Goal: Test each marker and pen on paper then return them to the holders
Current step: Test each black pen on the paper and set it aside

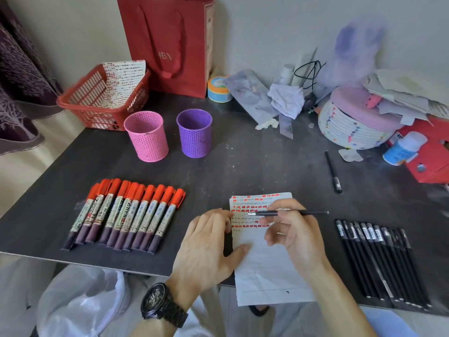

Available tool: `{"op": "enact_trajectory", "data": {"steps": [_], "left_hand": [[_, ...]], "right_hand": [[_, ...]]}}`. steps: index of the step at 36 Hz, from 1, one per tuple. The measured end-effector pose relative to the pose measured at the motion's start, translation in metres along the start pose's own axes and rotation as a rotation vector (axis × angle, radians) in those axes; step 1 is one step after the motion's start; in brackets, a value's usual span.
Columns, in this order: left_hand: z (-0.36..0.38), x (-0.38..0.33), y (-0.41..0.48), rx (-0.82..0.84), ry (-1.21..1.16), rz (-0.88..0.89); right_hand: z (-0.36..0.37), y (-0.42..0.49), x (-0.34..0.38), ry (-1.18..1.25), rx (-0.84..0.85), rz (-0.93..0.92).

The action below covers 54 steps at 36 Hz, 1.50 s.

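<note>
The right hand pinches a thin black pen over the paper at lower centre, while the left hand lies flat and holds the sheet. I judge the testing step is in hand. Next the pen must go to 1 of the 2 cups, pink holder or purple holder, at upper centre.

The red paper bag against the wall shows faint letters that look like "HBN". One red-capped marker reads roughly "ZHEN" on its barrel. The writing on the paper is too small to read.
</note>
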<state>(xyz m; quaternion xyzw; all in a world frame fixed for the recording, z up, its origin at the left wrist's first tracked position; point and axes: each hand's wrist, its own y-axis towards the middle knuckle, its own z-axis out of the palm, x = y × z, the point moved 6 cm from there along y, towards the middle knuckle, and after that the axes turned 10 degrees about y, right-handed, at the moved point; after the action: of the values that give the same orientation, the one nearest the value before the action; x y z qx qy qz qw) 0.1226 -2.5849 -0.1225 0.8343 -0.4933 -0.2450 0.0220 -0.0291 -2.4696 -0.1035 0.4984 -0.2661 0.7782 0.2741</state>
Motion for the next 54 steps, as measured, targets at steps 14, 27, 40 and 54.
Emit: {"op": "enact_trajectory", "data": {"steps": [14,27,40,54], "left_hand": [[0.003,0.002,0.002,0.026,-0.049,-0.046],[0.002,0.000,0.003,0.051,-0.038,-0.056],[0.003,0.001,0.002,0.037,-0.030,-0.047],[0.003,0.001,0.002,0.036,-0.030,-0.043]], "right_hand": [[0.003,0.009,-0.022,-0.513,-0.174,-0.237],[-0.001,0.012,-0.026,-0.521,-0.168,-0.335],[0.001,0.012,-0.026,-0.582,-0.179,-0.365],[-0.001,0.011,-0.024,-0.585,-0.192,-0.350]]}}
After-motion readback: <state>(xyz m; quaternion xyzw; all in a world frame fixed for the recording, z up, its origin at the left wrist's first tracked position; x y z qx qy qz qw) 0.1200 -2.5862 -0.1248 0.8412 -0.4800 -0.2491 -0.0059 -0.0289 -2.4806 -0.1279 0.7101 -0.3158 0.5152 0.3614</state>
